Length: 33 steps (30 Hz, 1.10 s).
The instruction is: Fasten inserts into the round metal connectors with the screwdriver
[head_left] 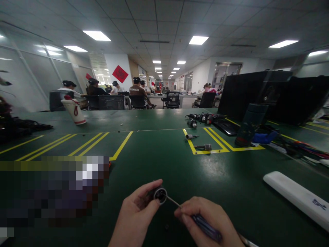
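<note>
Low in the middle of the head view, my left hand (pixel 141 211) is closed around a small dark cylindrical part (pixel 160 196) with a metal rim, its round opening turned towards me. My right hand (pixel 203 214) grips a screwdriver (pixel 207 228) by its dark bluish handle. The thin shaft points up and left, and its tip reaches into the opening of the part. What the tip touches inside cannot be made out. A tiny dark piece (pixel 166 227) lies on the green table (pixel 154 154) just below, between my hands.
Two small metal parts with thin stems, one a cylinder (pixel 204 147), lie at the yellow tape. Behind them is a cluster of dark parts (pixel 203 118). A dark bottle (pixel 250 125) and a white bar (pixel 295 195) are right; a paper cup (pixel 74 110) leans left. People sit beyond.
</note>
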Tool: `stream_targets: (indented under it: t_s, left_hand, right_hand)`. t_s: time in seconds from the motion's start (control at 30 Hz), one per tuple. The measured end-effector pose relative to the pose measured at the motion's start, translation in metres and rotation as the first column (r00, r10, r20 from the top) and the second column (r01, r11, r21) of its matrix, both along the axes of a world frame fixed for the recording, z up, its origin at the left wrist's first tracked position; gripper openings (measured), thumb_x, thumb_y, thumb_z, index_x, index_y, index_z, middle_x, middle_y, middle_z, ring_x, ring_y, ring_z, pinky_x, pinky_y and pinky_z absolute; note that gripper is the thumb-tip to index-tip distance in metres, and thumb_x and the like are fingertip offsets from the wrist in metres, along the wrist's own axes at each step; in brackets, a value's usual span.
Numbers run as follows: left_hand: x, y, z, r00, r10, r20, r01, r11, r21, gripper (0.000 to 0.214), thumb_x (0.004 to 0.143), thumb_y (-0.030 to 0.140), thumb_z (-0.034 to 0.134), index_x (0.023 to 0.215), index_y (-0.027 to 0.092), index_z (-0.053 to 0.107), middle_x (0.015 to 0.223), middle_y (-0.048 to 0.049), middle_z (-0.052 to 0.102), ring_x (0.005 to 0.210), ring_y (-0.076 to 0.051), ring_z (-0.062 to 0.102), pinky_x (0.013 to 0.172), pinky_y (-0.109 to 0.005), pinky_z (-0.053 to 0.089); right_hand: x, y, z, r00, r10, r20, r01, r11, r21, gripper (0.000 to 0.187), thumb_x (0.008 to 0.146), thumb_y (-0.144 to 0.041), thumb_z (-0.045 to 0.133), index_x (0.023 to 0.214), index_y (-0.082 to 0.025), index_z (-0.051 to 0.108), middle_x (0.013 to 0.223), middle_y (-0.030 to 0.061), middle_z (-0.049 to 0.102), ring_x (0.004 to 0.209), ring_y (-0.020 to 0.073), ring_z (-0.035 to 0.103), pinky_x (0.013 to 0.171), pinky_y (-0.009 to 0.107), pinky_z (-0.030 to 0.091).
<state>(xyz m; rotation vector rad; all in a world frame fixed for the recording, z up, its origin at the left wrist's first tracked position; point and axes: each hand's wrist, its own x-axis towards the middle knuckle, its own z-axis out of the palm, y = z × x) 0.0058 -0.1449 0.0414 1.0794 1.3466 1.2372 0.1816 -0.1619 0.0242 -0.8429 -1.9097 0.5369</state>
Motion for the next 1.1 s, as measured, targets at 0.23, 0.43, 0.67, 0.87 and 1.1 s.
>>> stream_targets:
  t_s: [0.23, 0.43, 0.67, 0.87, 1.1]
  left_hand:
    - [-0.006, 0.006, -0.012, 0.998, -0.016, 0.054, 0.016, 1.000, -0.016, 0.036, 0.053, 0.016, 0.072, 0.089, 0.017, 0.073, 0.103, -0.0084, 0.072, 0.095, -0.026, 0.066, 0.090, -0.037, 0.050]
    - [-0.001, 0.002, -0.006, 0.999, -0.036, 0.013, 0.037, 0.998, -0.047, 0.034, 0.058, 0.017, 0.071, 0.092, 0.017, 0.072, 0.095, -0.0074, 0.075, 0.091, -0.025, 0.068, 0.087, -0.034, 0.051]
    - [-0.003, 0.010, -0.016, 1.000, -0.014, 0.019, 0.014, 0.999, -0.031, 0.027, 0.056, 0.018, 0.072, 0.083, 0.017, 0.073, 0.085, -0.0069, 0.076, 0.082, -0.024, 0.070, 0.076, -0.031, 0.055]
    - [-0.001, 0.010, -0.015, 1.000, 0.018, 0.009, -0.017, 1.000, -0.026, 0.022, 0.055, 0.017, 0.071, 0.077, 0.016, 0.073, 0.080, -0.0076, 0.076, 0.076, -0.024, 0.071, 0.070, -0.030, 0.056]
    - [-0.002, 0.012, -0.020, 1.000, -0.010, 0.002, 0.010, 1.000, -0.017, 0.026, 0.055, 0.015, 0.071, 0.081, 0.016, 0.073, 0.080, -0.0075, 0.077, 0.077, -0.024, 0.071, 0.072, -0.031, 0.055]
  right_hand:
    - [-0.001, 0.002, -0.004, 0.992, 0.017, 0.125, -0.032, 0.992, 0.123, 0.018, 0.074, -0.005, 0.049, 0.081, -0.017, 0.061, 0.072, 0.0050, 0.072, 0.062, 0.0145, 0.067, 0.059, 0.021, 0.052]
    - [-0.002, 0.003, -0.007, 0.986, -0.014, 0.164, -0.015, 0.985, 0.174, 0.019, 0.074, -0.004, 0.049, 0.078, -0.018, 0.060, 0.070, 0.0039, 0.072, 0.060, 0.0145, 0.066, 0.057, 0.020, 0.053]
    - [-0.005, 0.001, -0.006, 0.983, -0.014, 0.183, -0.029, 0.972, 0.233, 0.022, 0.070, -0.002, 0.048, 0.078, -0.017, 0.061, 0.068, 0.0041, 0.071, 0.056, 0.0146, 0.065, 0.052, 0.020, 0.050]
    - [-0.006, 0.000, -0.008, 0.975, -0.004, 0.224, -0.048, 0.973, 0.224, 0.021, 0.070, 0.000, 0.048, 0.077, -0.017, 0.060, 0.065, 0.0048, 0.069, 0.054, 0.0140, 0.061, 0.049, 0.020, 0.046]
    - [-0.008, 0.000, -0.008, 0.977, -0.044, 0.210, -0.016, 0.962, 0.274, 0.021, 0.070, -0.001, 0.047, 0.076, -0.017, 0.060, 0.065, 0.0041, 0.070, 0.053, 0.0134, 0.061, 0.048, 0.021, 0.044]
